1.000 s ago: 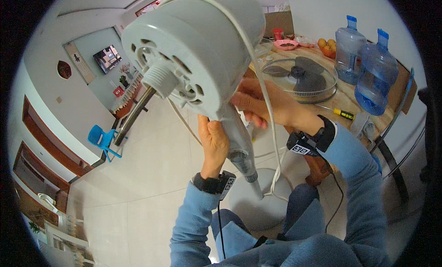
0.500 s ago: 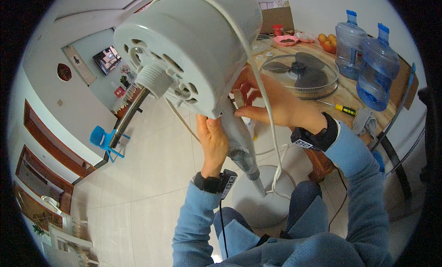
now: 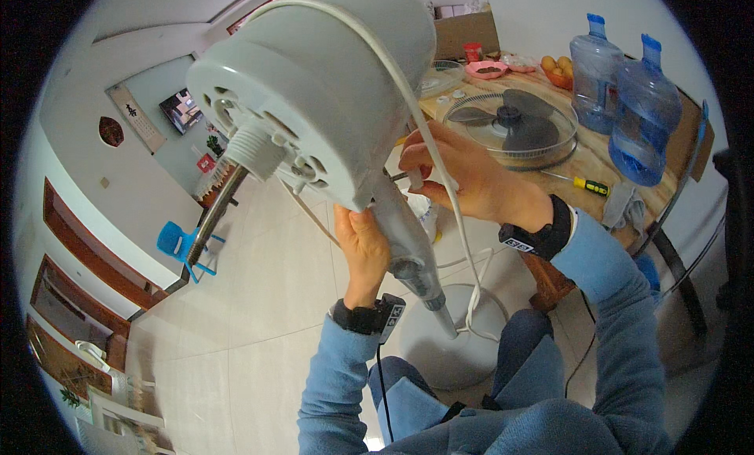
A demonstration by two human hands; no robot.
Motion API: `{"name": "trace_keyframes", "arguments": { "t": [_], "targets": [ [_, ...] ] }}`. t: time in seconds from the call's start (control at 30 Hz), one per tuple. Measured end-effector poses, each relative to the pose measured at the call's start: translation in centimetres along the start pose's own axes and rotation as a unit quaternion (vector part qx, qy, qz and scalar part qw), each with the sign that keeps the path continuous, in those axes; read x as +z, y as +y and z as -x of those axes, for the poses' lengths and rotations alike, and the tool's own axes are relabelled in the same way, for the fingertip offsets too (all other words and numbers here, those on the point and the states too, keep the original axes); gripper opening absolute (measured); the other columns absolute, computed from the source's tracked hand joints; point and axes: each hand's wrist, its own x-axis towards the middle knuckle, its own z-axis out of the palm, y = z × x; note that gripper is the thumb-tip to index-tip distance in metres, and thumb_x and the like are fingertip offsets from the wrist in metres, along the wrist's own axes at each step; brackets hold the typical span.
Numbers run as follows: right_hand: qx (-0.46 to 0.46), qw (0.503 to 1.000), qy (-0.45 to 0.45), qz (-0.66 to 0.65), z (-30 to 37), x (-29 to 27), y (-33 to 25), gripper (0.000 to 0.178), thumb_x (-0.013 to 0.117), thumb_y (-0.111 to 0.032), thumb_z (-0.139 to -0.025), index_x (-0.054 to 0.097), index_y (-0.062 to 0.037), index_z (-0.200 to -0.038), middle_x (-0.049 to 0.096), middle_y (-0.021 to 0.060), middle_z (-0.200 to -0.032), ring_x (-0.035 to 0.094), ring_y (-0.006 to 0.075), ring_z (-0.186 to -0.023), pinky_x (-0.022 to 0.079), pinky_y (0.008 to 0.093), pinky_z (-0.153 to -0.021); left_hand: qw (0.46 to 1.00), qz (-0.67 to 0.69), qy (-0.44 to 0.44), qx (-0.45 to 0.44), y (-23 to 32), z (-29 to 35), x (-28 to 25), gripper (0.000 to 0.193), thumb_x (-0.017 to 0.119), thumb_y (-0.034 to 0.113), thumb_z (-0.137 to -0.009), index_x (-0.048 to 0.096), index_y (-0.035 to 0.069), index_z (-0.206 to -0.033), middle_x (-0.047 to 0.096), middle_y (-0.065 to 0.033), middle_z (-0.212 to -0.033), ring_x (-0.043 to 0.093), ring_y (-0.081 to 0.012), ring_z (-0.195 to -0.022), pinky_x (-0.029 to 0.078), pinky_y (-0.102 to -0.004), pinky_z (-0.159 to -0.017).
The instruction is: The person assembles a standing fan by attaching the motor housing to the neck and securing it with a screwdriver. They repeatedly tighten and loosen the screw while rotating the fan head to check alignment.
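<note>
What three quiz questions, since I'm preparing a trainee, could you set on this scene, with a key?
1. Count: How many large blue bottles stand on the table?

2. Multiple choice: What is between the thumb and fingers of the right hand?
A. A screwdriver
B. A small pale piece
C. An orange bowl

3. True or false: The left hand touches the fan just under its motor housing.

Key:
1. Two.
2. B.
3. True.
</note>
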Motion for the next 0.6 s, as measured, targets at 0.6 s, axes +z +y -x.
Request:
{"name": "trace_keyframes", "arguments": {
  "t": [0.6],
  "targets": [
    [0.521,0.77,-0.275,0.245,27.0,-18.7,11.4,0.034,0.07,-0.032,-0.07,0.062,0.0002,-0.077,0.061,0.0186,-0.073,0.059,0.0325,-0.068,0.044,0.0418,-0.059,0.996,-0.027,0.024,-0.084,-0.9,-0.6,-0.3,0.078,0.038,0.074,-0.082,0.052,0.003,-0.112,0.06,-0.0123,-0.096,0.062,-0.0212,-0.089,0.052,-0.0338,-0.076]
  ]
}}
